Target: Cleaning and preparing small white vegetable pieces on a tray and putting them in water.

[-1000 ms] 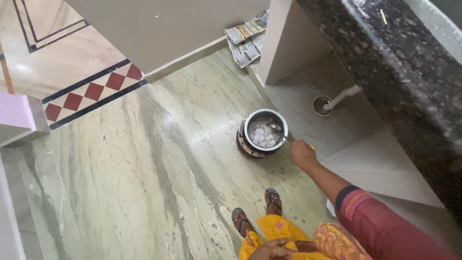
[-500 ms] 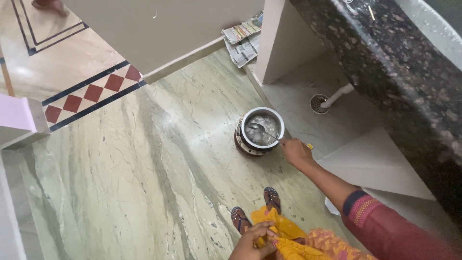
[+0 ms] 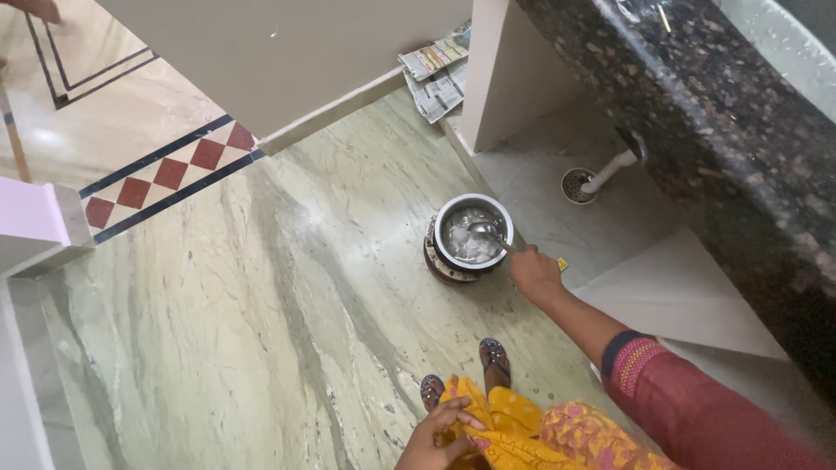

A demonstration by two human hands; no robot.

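A single head-worn camera looks steeply down from standing height at the marble floor (image 3: 261, 287), well above it. It faces the far wall (image 3: 287, 52), with a dark stone counter (image 3: 697, 113) at right. No second view overlaps it.

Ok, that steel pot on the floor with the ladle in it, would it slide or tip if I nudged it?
The pot looks squat and part-filled, so probably heavy and slow to tip. On the polished floor it may slide. The right hand holds the ladle; its contents could slosh.
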